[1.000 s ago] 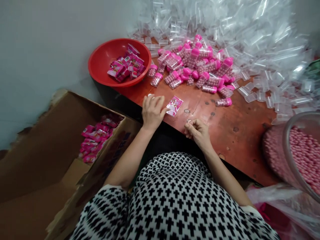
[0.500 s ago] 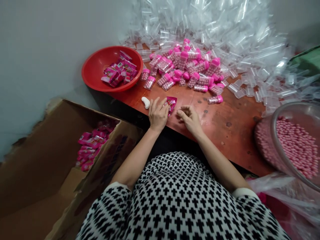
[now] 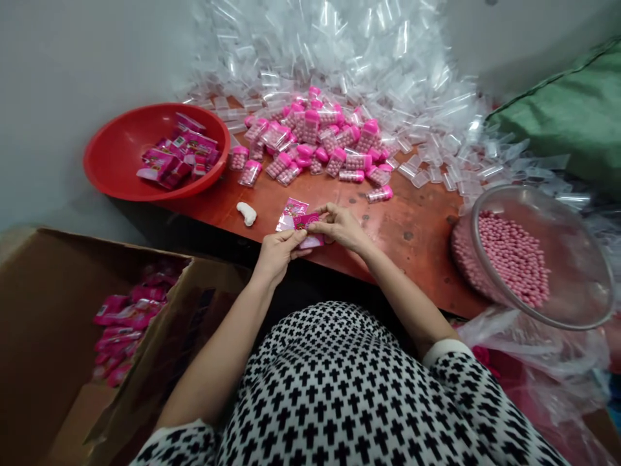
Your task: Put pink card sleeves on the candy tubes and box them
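Note:
My left hand (image 3: 277, 254) and my right hand (image 3: 342, 228) meet over the near edge of the brown table (image 3: 417, 239), both pinching a small pink packet (image 3: 305, 223). A second pink-and-clear packet (image 3: 290, 212) lies on the table just behind it. A small white curved piece (image 3: 246, 213) rests to the left of the packets. Beyond my hands is a heap of clear tubes with pink caps (image 3: 315, 145) filled with pink candy.
A red bowl (image 3: 121, 152) at the table's left holds pink packets. A large clear jar (image 3: 528, 259) of pink candy balls tilts at the right. Empty clear tubes (image 3: 369, 58) pile at the back. A cardboard box (image 3: 63, 323) with pink packets stands at lower left. A green sack (image 3: 572, 110) lies at right.
Both hands came together and lifted a pink packet between their fingers. The view swung right, so the bowl and box shifted left.

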Demonstrator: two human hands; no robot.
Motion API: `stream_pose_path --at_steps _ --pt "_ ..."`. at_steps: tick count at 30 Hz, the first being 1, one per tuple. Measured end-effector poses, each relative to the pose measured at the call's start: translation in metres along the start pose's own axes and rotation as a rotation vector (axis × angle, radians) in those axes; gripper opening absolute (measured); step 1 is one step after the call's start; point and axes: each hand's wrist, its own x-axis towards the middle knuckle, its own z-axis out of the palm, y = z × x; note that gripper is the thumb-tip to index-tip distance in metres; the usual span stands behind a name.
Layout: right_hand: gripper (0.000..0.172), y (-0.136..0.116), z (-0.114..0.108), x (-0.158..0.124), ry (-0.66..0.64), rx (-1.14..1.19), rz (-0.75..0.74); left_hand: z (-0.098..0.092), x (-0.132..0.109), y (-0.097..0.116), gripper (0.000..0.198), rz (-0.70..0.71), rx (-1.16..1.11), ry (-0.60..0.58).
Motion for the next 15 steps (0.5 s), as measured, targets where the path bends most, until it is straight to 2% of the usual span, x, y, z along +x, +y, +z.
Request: stream_pose_path --at_steps 2,4,6,9,15 --pt "0.036 -0.003 -0.019 0.002 0.226 -0.345 0.034 0.006 -0.001 -0.002 0.036 -0.042 -0.053 0.069" --pt "0.047 -0.005 -0.042 0.007 0.482 -0.647 0.126 0.012 -0.002 -0.004 0.032 -0.080 -0.116 0.121" --pt "0.059 -0.005 -0.062 0.015 0.624 -0.829 0.275 0.016 -0.003 -0.006 0.028 -0.098 -0.183 0.145" --pt "0.065 0.001 -0.079 0.024 0.647 -0.980 0.414 0.020 -0.003 -0.005 0.025 -0.124 -0.262 0.181" --pt "0.041 0.009 -0.094 0.011 0.497 -1.199 0.427 0.024 -0.001 0.001 0.017 -0.167 -0.428 0.245"
